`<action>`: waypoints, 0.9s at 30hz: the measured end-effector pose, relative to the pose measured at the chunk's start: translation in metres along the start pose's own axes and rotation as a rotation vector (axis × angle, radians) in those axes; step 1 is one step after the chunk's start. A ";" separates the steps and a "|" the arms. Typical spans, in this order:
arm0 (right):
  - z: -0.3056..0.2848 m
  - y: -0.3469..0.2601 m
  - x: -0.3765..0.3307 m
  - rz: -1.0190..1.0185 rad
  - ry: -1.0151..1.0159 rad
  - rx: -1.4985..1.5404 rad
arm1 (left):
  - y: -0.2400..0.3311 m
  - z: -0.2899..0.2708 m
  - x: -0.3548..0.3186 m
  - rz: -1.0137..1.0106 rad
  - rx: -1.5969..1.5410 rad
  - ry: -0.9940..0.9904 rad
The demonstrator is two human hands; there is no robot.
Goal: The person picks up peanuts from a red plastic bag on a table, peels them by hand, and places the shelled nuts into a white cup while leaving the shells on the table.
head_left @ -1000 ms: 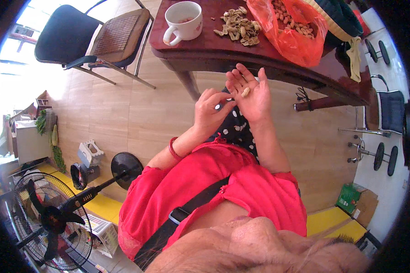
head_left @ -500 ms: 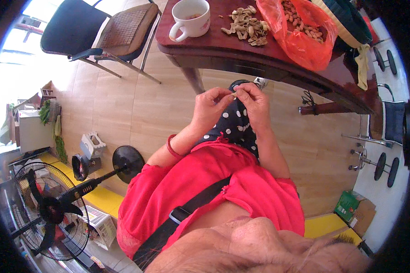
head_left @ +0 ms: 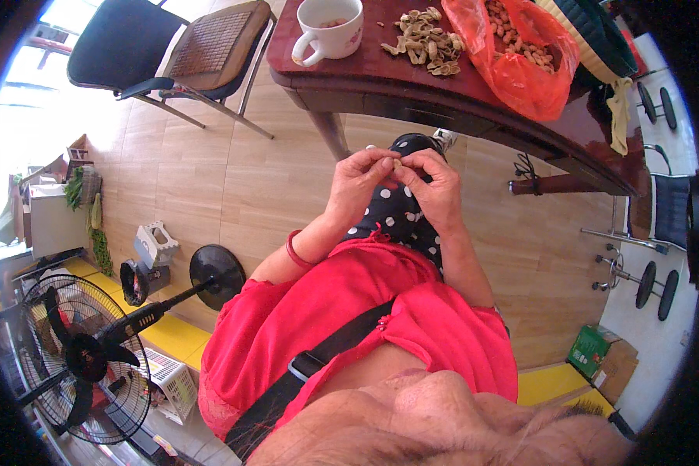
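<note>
Above my lap, my left hand and my right hand meet fingertip to fingertip. Pinched between them is a small pale peanut, partly covered by the fingers. Beyond my hands, on the dark red table, a white mug holds some shelled nuts. To its right lies a heap of empty peanut shells. Farther right, an open red plastic bag contains unshelled peanuts.
A chair with a woven seat pad stands left of the table. A standing fan is at lower left, near a white plastic basket. A green box sits at lower right. A yellowish cloth hangs off the table's right end.
My fingers have shifted around the peanut, the right hand's fingers now lying more spread. Both hands stay together over my lap. The view has tilted very slightly.
</note>
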State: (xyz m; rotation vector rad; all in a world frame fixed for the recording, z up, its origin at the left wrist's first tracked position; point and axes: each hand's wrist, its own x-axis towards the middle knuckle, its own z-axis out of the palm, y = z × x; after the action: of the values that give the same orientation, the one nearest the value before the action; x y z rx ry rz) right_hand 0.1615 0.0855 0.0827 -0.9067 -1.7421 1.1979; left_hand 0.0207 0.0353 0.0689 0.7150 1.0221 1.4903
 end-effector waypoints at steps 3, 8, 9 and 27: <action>0.003 0.002 -0.001 0.001 -0.006 0.034 | 0.002 -0.002 -0.001 -0.054 -0.042 -0.011; 0.002 -0.004 -0.002 0.086 -0.079 0.130 | 0.003 -0.007 0.000 -0.192 -0.255 -0.082; 0.002 -0.005 -0.002 0.089 -0.089 0.147 | 0.001 -0.009 0.000 -0.211 -0.285 -0.099; 0.000 -0.003 -0.009 -0.091 -0.129 -0.014 | 0.022 -0.015 -0.005 -0.353 -0.163 -0.160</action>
State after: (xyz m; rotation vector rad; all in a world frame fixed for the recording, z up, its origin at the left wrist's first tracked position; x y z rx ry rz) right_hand 0.1642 0.0771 0.0832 -0.7642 -1.8761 1.2080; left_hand -0.0010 0.0272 0.0822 0.4984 0.8439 1.1749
